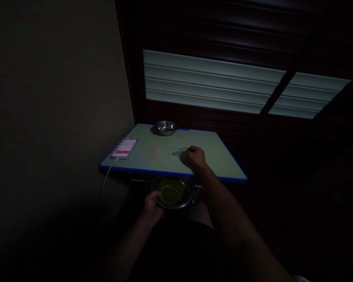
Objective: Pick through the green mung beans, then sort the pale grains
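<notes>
My left hand (152,203) grips the rim of a steel bowl (189,192) full of small green grains, held just below the near edge of a small pale green table (223,156) with a blue rim. My right hand (195,157) rests on the tabletop with its fingers curled down next to a few loose grains (173,154). Whether it holds anything is hidden. A small whitish heap (153,153) lies left of those grains.
An empty steel bowl (165,127) stands at the table's far edge. A phone-like device (124,148) with a white cable (106,177) lies at the left. A wall is on the left, dark wooden shutters with pale slats behind. The room is very dim.
</notes>
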The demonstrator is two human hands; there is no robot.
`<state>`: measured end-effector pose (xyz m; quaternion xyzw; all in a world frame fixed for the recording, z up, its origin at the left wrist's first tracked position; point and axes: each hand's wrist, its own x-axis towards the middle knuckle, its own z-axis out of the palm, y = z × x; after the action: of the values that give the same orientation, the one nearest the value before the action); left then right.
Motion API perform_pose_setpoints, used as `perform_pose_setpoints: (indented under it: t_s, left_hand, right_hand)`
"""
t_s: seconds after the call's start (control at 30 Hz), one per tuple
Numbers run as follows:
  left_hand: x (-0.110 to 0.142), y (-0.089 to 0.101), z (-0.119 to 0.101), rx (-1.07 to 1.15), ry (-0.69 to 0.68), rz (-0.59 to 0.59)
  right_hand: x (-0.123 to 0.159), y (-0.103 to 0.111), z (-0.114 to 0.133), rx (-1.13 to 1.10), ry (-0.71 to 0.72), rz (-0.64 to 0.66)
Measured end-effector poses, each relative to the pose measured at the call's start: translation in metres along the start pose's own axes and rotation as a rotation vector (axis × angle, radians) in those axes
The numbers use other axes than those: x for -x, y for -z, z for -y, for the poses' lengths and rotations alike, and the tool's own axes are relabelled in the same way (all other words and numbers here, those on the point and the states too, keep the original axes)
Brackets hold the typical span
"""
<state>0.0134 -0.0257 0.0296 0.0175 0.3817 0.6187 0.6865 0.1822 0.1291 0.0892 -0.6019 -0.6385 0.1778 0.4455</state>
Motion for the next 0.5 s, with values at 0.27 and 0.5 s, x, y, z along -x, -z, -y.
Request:
perform_pose_setpoints:
  t_s: [0.27, 0.5]
  left_hand:
    - [-0.0019, 0.0019, 0.0006, 0.005, -0.002, -0.009]
    - [-0.0023, 0.0020, 0.0014, -0.003, 0.003, -0.009]
  right_hand:
    - [-0.0013, 0.0000, -0.0027, -0.124, 0.003, -0.001]
    - [0.0011, 0.0008, 0.0011, -0.131, -0.034, 0.016]
